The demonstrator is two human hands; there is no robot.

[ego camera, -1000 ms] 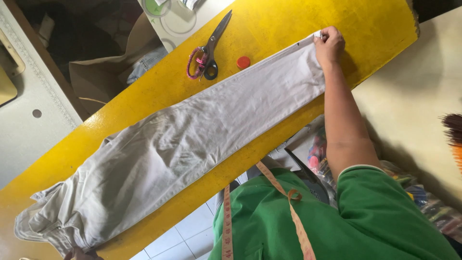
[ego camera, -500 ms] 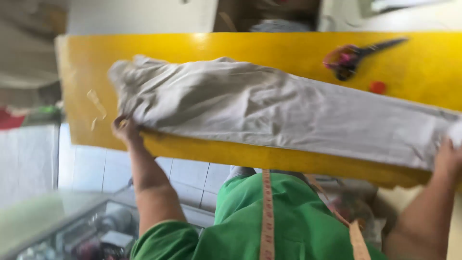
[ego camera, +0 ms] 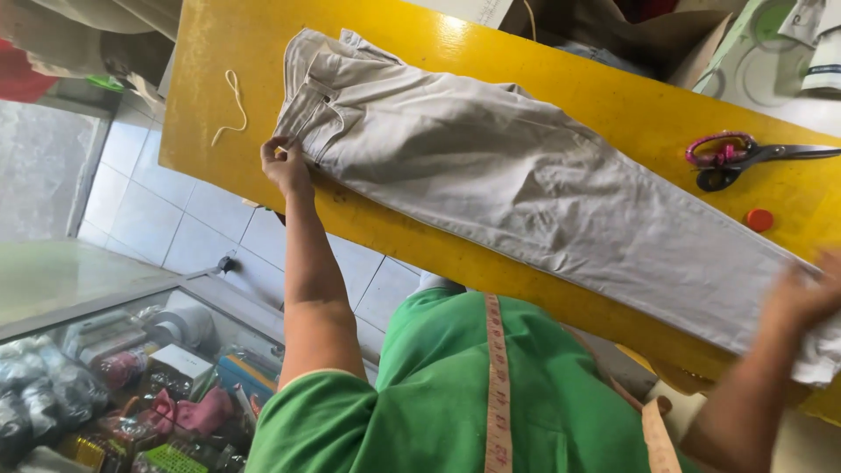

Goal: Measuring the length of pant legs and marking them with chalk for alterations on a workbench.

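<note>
- Bright, even daylight fills the room; the yellow table [ego camera: 613, 105] looks saturated.
- A glare patch sits on the table top at about 12 o'clock, so light seems to come from above and beyond it.
- Shadows are soft and thin, just under the trousers [ego camera: 526, 193] along their near edge.
- The right hand [ego camera: 802, 293] at 4 o'clock is smeared by motion blur.
- The left hand [ego camera: 285, 165] is sharp.
- Straight edges bow slightly towards the corners.

The person wears a green short-sleeved shirt [ego camera: 438, 394]. A yellow-orange measuring tape [ego camera: 498, 385] hangs around the neck. Both forearms are bare.
</note>
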